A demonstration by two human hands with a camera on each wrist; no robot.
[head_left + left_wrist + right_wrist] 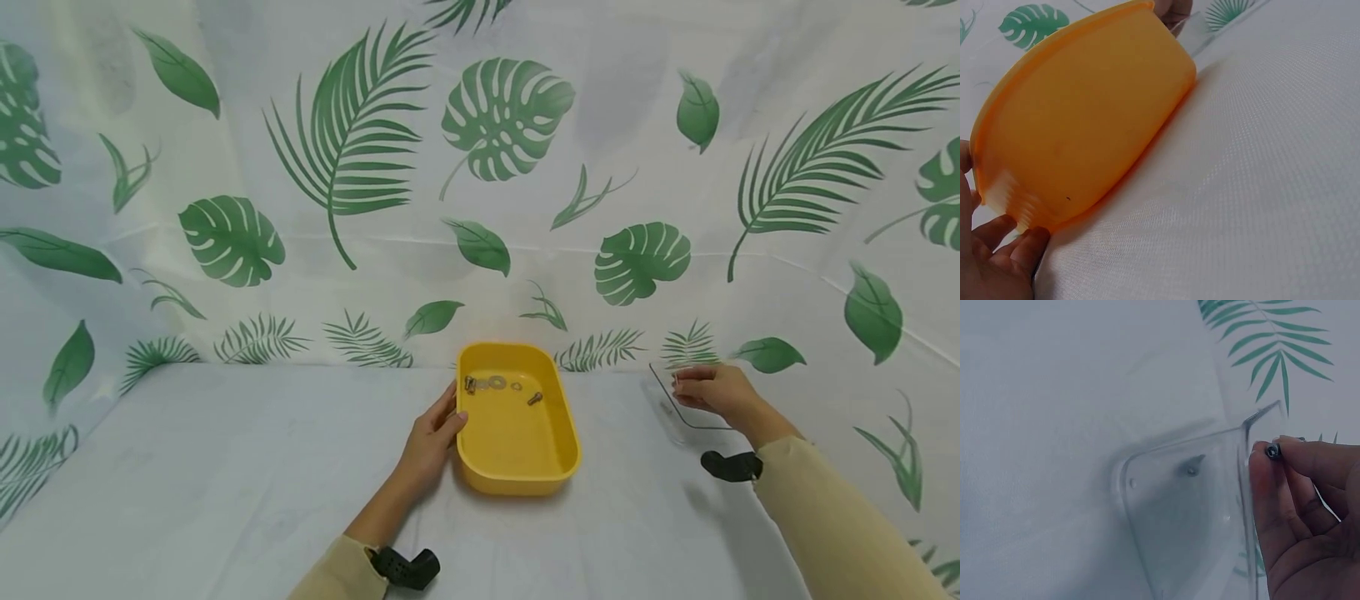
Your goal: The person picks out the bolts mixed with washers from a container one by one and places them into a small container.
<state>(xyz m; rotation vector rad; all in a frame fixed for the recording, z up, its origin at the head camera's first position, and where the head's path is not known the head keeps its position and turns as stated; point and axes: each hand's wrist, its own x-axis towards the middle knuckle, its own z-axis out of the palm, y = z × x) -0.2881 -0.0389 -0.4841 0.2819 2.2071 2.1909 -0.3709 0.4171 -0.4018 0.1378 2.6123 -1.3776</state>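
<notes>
A yellow tray (517,483) sits on the white-covered table. My left hand (426,450) grips its left side, the thumb at the rim and the fingers against the outer wall. Small hardware lies inside the tray: a screw (535,399), a flat washer (497,382), and a few bits near the far left corner. Over to the right, my right hand (717,392) pinches a small socket-head screw (1273,450) between thumb and fingertips, at the edge of a clear plastic box (1172,519). Another small dark piece (1192,470) shows at the box, blurred.
A white cloth with green leaf prints (508,117) hangs behind the table and meets its back edge. The white table cover (187,483) spreads to the left of the tray and between the tray and the clear box.
</notes>
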